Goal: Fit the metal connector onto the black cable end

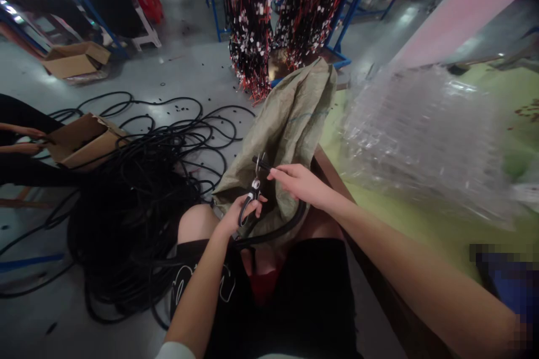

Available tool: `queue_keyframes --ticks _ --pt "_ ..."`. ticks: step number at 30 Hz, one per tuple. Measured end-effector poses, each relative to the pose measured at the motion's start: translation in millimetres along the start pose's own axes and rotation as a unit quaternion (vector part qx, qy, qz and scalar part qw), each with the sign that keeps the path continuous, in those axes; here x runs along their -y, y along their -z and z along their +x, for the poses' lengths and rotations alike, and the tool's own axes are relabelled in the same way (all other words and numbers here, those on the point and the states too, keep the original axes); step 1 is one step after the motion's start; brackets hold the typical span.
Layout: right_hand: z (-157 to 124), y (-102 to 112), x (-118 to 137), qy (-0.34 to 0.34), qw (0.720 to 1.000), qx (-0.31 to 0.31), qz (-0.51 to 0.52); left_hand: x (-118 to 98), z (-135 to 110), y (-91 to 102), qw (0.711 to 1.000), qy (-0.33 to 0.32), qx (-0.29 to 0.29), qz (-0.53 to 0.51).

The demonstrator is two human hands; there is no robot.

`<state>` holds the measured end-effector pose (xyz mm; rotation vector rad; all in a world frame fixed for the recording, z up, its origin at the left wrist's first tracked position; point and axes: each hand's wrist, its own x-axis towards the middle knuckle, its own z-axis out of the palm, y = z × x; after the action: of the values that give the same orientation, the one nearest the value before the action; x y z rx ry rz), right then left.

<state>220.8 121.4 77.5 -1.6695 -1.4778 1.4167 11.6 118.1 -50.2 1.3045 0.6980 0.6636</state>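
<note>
My left hand (pixel 238 214) grips black-handled scissors (pixel 251 193), their blades pointing up. My right hand (pixel 300 182) pinches the end of a thick black tube (pixel 281 230) right at the scissor blades; the tube curves down under my wrist toward my lap. Both hands work over the mouth of a grey-green woven sack (pixel 290 123) that stands between my knees. I sit in black shorts.
A large tangle of black tubing (pixel 138 207) covers the floor to my left, beside an open cardboard box (pixel 82 140). A green table (pixel 421 219) at right holds clear plastic trays (pixel 425 134). Bundles of red and black wires (pixel 252 22) hang on blue racks behind.
</note>
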Motion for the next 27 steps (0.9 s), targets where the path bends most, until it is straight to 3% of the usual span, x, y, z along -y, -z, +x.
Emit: queue_keyframes --ticks 7,11,16,19,27 --pt "8 1 -12 0.100 0.977 -0.046 -0.184 1 -1 -0.5 0.999 0.020 0.025 0.013" --pt "10 1 -16 0.095 0.965 -0.059 -0.238 4 0 -0.6 0.998 0.036 0.049 -0.006" --pt "6 -1 -13 0.088 0.933 -0.097 -0.335 7 2 0.7 0.999 0.022 -0.009 0.030" --pt "5 -1 -11 0.092 0.929 -0.094 -0.345 6 2 0.1 0.999 0.024 -0.022 0.034" --pt "16 0 -32 0.103 0.957 -0.101 -0.252 3 -1 -3.8 0.998 0.018 -0.043 0.040"
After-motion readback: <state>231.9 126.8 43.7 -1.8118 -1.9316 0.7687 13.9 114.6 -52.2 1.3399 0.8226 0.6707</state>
